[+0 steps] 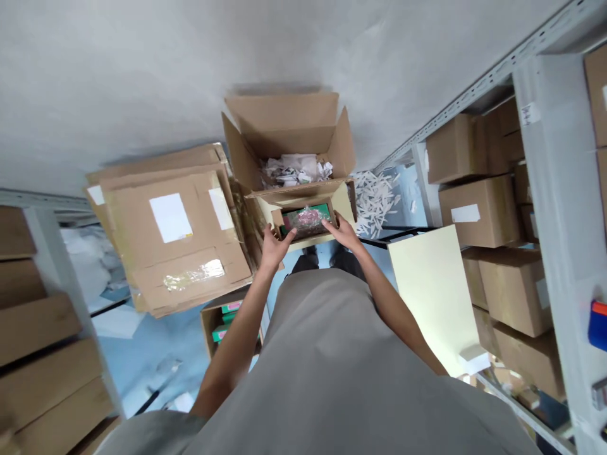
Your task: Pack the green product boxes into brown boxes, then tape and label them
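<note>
While the left hand (276, 246) grips one side of a small box (277, 218) by the front edge of a pale table (342, 201), the right hand (343, 231) clasps the other; I see a green package (310, 218) inside.

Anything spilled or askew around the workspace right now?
Yes. A loose heap of white paper strips lies outside the open carton, to its right, so it looks spilled, though it may be deliberate. The flattened cardboard stack on the left looks askew: its edges don't line up.
</note>
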The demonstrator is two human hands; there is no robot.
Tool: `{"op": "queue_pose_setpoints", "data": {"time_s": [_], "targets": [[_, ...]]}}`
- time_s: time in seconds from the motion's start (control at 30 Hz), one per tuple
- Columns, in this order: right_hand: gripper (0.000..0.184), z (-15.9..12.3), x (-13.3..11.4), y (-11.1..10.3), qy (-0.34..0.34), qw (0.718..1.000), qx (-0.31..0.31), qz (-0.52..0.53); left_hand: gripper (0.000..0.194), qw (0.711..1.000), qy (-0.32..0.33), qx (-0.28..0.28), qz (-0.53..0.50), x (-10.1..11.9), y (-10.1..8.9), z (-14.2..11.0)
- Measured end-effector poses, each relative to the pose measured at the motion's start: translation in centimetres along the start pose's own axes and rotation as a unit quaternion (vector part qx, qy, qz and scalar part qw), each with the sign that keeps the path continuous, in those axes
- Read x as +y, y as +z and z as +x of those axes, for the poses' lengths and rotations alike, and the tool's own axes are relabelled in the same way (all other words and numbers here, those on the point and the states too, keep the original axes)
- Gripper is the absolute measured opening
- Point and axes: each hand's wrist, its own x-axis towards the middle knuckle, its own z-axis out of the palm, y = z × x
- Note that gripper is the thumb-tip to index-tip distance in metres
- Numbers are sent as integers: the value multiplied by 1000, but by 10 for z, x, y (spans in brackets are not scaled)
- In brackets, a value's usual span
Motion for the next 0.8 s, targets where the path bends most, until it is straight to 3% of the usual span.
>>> {"op": "queue_pose_setpoints", "data": {"time_s": [0.2,0.33,0.43,0.53,0.67,0.8], "targets": [[54,-38,43,-21,12,988,53,145,90,997,60,-39,42,14,26,-13],[62,-84,89,-47,29,966,123,226,93,986,112,-118,45,35,68,-31],[71,-128,125,-63,39,937,204,282,96,964,155,-214,24,51,113,-52],[80,-176,163,-75,61,886,281,364,94,933,204,-288,69,63,164,-77],[89,-240,223,-85,148,799,360,459,84,886,250,-357,156,74,242,-114],[87,-299,288,-91,198,745,452,449,77,826,292,-439,200,76,326,-159]]}}
